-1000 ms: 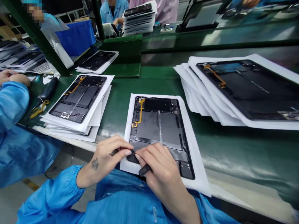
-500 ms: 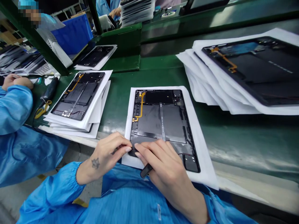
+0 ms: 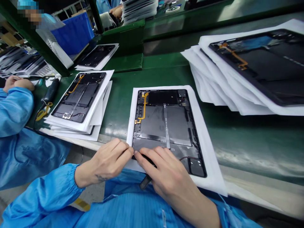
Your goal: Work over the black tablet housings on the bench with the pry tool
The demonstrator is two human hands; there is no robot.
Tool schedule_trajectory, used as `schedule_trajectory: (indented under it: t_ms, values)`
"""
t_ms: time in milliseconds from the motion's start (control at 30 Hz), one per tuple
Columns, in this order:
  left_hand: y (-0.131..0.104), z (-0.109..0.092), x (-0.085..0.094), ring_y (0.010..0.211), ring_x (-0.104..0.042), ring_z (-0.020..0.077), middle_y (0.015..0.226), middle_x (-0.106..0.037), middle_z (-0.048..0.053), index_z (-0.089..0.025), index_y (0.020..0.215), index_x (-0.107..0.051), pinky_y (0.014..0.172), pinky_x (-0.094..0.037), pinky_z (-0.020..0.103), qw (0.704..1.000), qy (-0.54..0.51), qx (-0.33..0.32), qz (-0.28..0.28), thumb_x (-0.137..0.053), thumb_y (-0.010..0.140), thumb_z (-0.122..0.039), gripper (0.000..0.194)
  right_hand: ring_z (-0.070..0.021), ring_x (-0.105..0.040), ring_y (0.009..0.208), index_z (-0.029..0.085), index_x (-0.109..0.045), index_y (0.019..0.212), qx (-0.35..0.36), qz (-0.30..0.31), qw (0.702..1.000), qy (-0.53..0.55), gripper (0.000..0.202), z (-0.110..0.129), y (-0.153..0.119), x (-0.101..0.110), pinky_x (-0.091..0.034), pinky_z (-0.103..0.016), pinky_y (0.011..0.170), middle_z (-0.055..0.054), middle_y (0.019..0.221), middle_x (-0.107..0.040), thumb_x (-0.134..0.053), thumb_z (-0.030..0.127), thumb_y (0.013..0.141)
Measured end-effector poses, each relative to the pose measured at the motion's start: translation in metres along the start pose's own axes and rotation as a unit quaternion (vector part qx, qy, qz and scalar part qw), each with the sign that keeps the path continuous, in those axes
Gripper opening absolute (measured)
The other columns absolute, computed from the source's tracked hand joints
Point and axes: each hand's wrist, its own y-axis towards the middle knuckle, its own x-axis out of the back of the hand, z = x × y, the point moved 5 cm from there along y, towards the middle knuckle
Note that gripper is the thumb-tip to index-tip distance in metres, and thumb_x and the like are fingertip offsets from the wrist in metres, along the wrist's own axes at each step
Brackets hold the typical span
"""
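Observation:
An opened tablet [image 3: 163, 123], its batteries, orange flex cable and grey ribbon exposed, lies on a white sheet [image 3: 213, 171] in front of me. My left hand [image 3: 106, 161] is closed in a pinch at the tablet's near left corner; what its fingertips hold, if anything, is hidden. My right hand [image 3: 168, 177] rests over the tablet's near edge, fingers curled round a black stick-like tool [image 3: 145, 182] whose end sticks out below the palm. Its thumb and index finger meet the left fingertips at that corner, and both hands cover part of the near edge.
On the left, more opened tablets [image 3: 79, 96] lie stacked between white sheets. A taller stack, with a tablet [image 3: 261, 66] on top, stands at right. A co-worker's sleeve [image 3: 15, 110], a black-handled tool [image 3: 51, 90] and yellow-handled scissors [image 3: 42, 111] are at far left.
My left hand has turned over, knuckles up, and its fingertips have come closer to the right hand's at the corner. The right hand has flattened and shifted slightly; the black tool has tilted.

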Motion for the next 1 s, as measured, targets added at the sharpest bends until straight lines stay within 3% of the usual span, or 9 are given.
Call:
schedule_trajectory:
  t_ms: [167,300,567,667,733,800,867,1000]
  values:
    - [-0.01,0.005,-0.002,0.077,-0.059,0.0182,0.088,-0.067,0.01,-0.006,0.108,-0.062,0.067,-0.054,0.031,0.999,-0.026,0.025,-0.027,-0.056,0.097,-0.008,0.012,-0.0203,-0.051,0.078,0.006,-0.069,0.107,-0.002,0.012,1.0,0.002,0.044,0.0,0.001,-0.001,-0.042,-0.033,0.066,-0.012,0.096,-0.07,-0.026,0.011,0.106]
    - [-0.027,0.007,-0.007,0.087,-0.062,0.0191,0.098,-0.068,0.012,-0.004,0.118,-0.061,0.075,-0.056,0.032,0.993,-0.078,0.062,-0.065,-0.058,0.095,-0.004,0.023,-0.0203,-0.05,0.078,0.006,-0.068,0.11,0.0,0.026,1.0,0.002,0.044,0.0,0.0,-0.003,-0.042,-0.034,0.068,-0.013,0.099,-0.07,-0.024,0.011,0.106]
    - [-0.03,-0.002,-0.011,0.096,-0.068,0.0242,0.105,-0.071,0.019,0.0,0.125,-0.059,0.078,-0.059,0.036,0.998,-0.037,0.013,-0.053,-0.045,0.1,-0.007,0.03,-0.0207,-0.051,0.077,0.007,-0.067,0.112,0.018,0.036,0.999,-0.024,0.036,0.002,0.002,-0.005,-0.043,-0.035,0.066,-0.012,0.099,-0.071,-0.033,0.009,0.103]
    - [-0.026,-0.006,-0.007,0.092,-0.069,0.0251,0.103,-0.071,0.021,0.003,0.121,-0.06,0.076,-0.059,0.037,0.999,-0.001,-0.014,-0.044,-0.044,0.1,-0.008,0.029,-0.0207,-0.055,0.082,0.008,-0.064,0.118,-0.008,0.034,0.999,0.023,0.03,-0.002,0.0,0.001,-0.047,-0.036,0.07,-0.012,0.104,-0.07,-0.045,0.028,0.105]
    - [-0.024,-0.009,-0.006,0.09,-0.069,0.0248,0.102,-0.07,0.02,0.004,0.119,-0.061,0.077,-0.059,0.037,0.999,0.026,-0.024,-0.034,-0.045,0.099,-0.007,0.028,-0.0221,-0.058,0.09,0.008,-0.059,0.126,-0.027,0.026,0.997,0.072,0.049,-0.007,-0.002,0.009,-0.05,-0.037,0.077,-0.014,0.108,-0.068,-0.045,0.049,0.103]
    - [-0.024,-0.013,-0.008,0.089,-0.068,0.0244,0.101,-0.07,0.02,0.003,0.119,-0.061,0.078,-0.059,0.037,0.998,0.049,-0.027,-0.023,-0.047,0.098,-0.006,0.027,-0.0227,-0.059,0.096,0.008,-0.054,0.133,-0.047,0.025,0.993,0.102,0.064,-0.012,-0.002,0.017,-0.051,-0.036,0.082,-0.015,0.109,-0.066,-0.039,0.061,0.1]
    - [-0.025,-0.015,-0.011,0.088,-0.067,0.0239,0.1,-0.069,0.019,0.002,0.118,-0.062,0.077,-0.059,0.037,0.997,0.065,-0.032,-0.01,-0.048,0.098,-0.007,0.026,-0.0211,-0.059,0.093,0.01,-0.054,0.134,-0.062,0.034,0.992,0.104,0.059,-0.016,0.0,0.022,-0.05,-0.033,0.081,-0.013,0.105,-0.066,-0.042,0.057,0.1]
    - [-0.025,-0.01,-0.014,0.08,-0.065,0.0211,0.097,-0.071,0.015,-0.002,0.116,-0.062,0.069,-0.057,0.034,0.998,0.052,-0.034,-0.017,-0.048,0.098,-0.008,0.023,-0.0157,-0.061,0.081,0.017,-0.064,0.113,-0.098,0.054,0.984,0.137,0.017,-0.019,0.01,0.02,-0.048,-0.026,0.073,-0.004,0.089,-0.066,-0.056,0.027,0.102]
